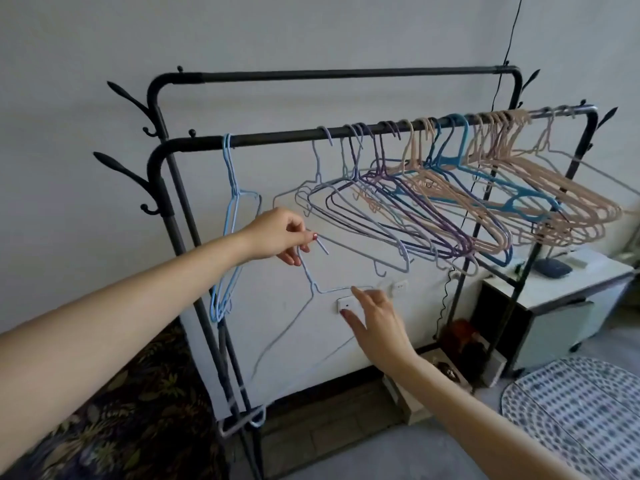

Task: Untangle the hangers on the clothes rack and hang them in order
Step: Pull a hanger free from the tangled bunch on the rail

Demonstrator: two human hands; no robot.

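Observation:
A black clothes rack has a front rail and a higher back rail. Light blue hangers hang alone at the front rail's left. A tangled bunch of lilac, purple, blue and beige hangers crowds the rail's right half. My left hand pinches the hook of a pale blue wire hanger that is off the rail, below the bunch. My right hand reaches up with straight fingers, its fingertips touching that hanger's shoulder.
A white cabinet with a dark round object stands behind the rack's right leg. A patterned round mat lies on the floor at right. Boxes and brown items sit by the wall base. A dark floral fabric lies at lower left.

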